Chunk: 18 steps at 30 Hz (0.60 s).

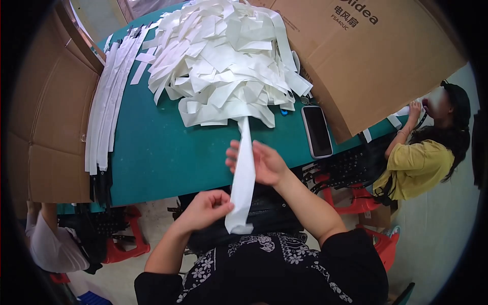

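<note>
A long white strip (244, 178), looking like fabric or paper, hangs from the front of a big heap of similar white strips (218, 66) toward my lap. My left hand (206, 209) pinches its left edge near the lower end, thumb against fingers. Behind the strip is my right hand (267, 162), palm toward me, with fingertips showing past the strip's left side. Those fingers are loosely spread and the strip crosses in front of them; part of the hand is hidden. The strip's bottom end is folded over.
The heap covers the far middle of a green table (147, 168). Long white-wrapped dark strips (109, 101) lie at left beside a cardboard box (56, 112). At right are a phone (316, 131) and another box (366, 61). People sit on both sides, near red stools (127, 239).
</note>
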Each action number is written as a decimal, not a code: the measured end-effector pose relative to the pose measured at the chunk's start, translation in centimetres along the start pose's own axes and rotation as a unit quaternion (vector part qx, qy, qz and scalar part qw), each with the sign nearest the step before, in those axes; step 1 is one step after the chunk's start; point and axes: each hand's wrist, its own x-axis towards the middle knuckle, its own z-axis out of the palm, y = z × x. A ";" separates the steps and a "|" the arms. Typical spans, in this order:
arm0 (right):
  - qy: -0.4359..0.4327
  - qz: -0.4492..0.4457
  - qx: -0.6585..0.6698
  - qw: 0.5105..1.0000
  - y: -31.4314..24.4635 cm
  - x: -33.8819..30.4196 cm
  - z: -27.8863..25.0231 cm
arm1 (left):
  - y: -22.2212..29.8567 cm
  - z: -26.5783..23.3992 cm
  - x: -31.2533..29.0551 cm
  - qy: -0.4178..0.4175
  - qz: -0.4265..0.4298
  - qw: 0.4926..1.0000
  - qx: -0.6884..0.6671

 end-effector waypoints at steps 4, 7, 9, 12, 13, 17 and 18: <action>-0.021 -0.152 0.141 0.978 -4.3 2.8 -0.2 | -0.2 -3.0 -4.6 -0.025 0.086 0.990 0.106; 0.085 -0.184 0.055 0.978 -6.6 3.1 2.0 | -4.3 -8.6 -9.2 0.051 0.242 0.964 -0.100; 0.123 -0.234 -0.040 0.964 -7.3 3.0 4.6 | -3.5 -9.1 -11.0 0.166 0.240 0.917 -0.272; 0.153 -0.261 -0.159 0.940 -9.8 4.2 7.5 | -4.3 -11.7 -12.8 0.272 0.141 0.930 -0.202; 0.164 -0.258 -0.198 0.931 -11.2 5.0 8.9 | -4.8 -12.1 -12.9 0.281 0.108 0.944 -0.134; 0.166 -0.332 -0.418 0.829 -19.9 13.3 14.0 | -3.1 -10.9 -9.8 0.213 0.078 0.965 -0.131; 0.173 -0.353 -0.486 0.780 -22.7 15.7 15.8 | -2.1 -10.2 -7.9 0.187 0.080 0.971 -0.125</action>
